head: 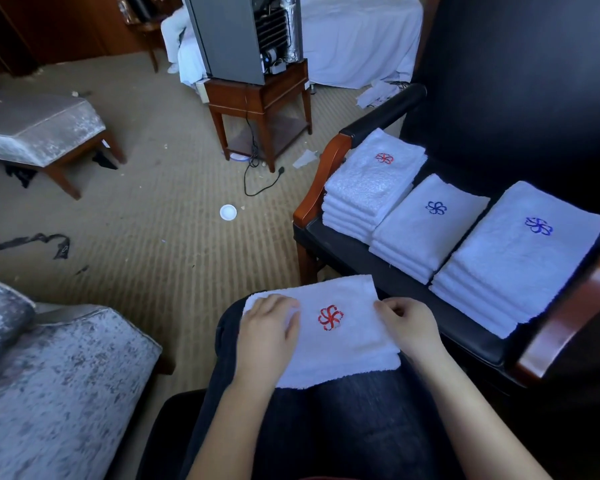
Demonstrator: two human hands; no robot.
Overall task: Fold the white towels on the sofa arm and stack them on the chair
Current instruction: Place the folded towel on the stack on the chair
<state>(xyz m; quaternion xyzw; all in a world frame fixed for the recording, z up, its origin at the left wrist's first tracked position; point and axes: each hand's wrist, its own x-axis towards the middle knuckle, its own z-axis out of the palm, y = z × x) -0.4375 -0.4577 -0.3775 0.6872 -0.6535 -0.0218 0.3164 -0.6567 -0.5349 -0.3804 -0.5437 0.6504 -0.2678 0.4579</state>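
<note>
Left hand: near left, palm down, fingers straight, pressing flat.
Right hand: near right, fingers curled, pinching towel edge.

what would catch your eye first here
A white towel with a red flower emblem lies on the person's lap, the left hand flat on it and the right hand pinching its right edge. Beside it, three stacks of folded towels sit in a row on the black chair.

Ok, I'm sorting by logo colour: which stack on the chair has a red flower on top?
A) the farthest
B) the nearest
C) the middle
A: the farthest stack has a red flower on top, like the lap towel; the middle stack and nearest stack show blue ones.
</note>
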